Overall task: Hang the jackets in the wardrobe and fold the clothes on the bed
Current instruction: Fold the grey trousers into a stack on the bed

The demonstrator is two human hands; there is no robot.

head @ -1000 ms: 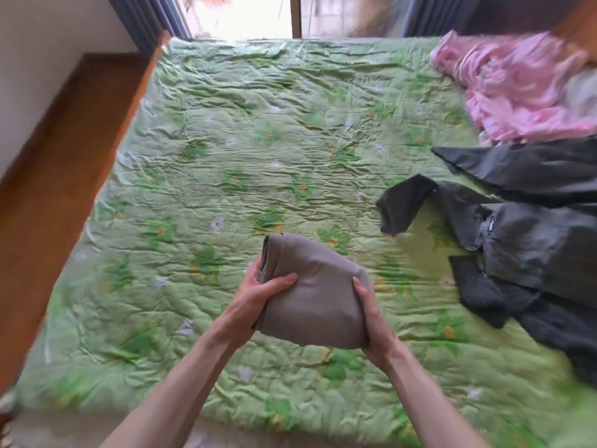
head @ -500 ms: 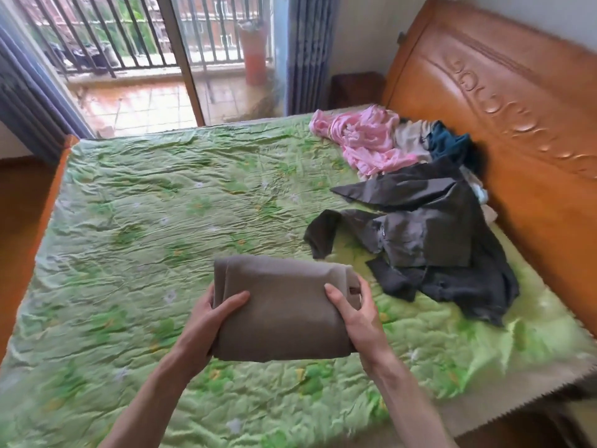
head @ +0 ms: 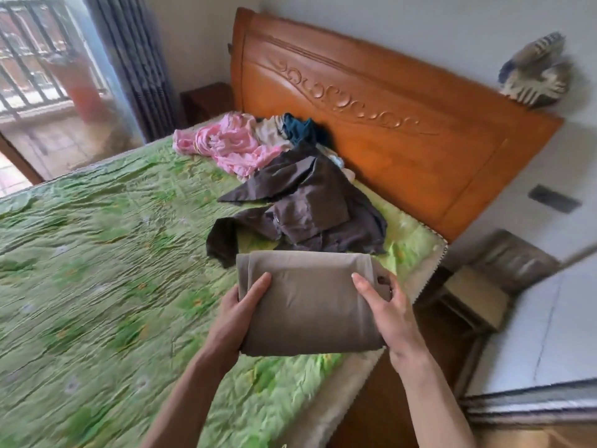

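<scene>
Thumbs pressed on top, fingers curled beneath, the left hand (head: 237,313) and right hand (head: 392,313) clamp a folded taupe garment (head: 310,302) above the green quilt (head: 97,270). One piece looks done; a dark jacket (head: 307,211) and pink clothes (head: 226,145) lie unfolded near the headboard (head: 403,130).

fingers of both hands behind the folded taupe garment (head: 310,302); blurred striped object (head: 534,72) on headboard
</scene>
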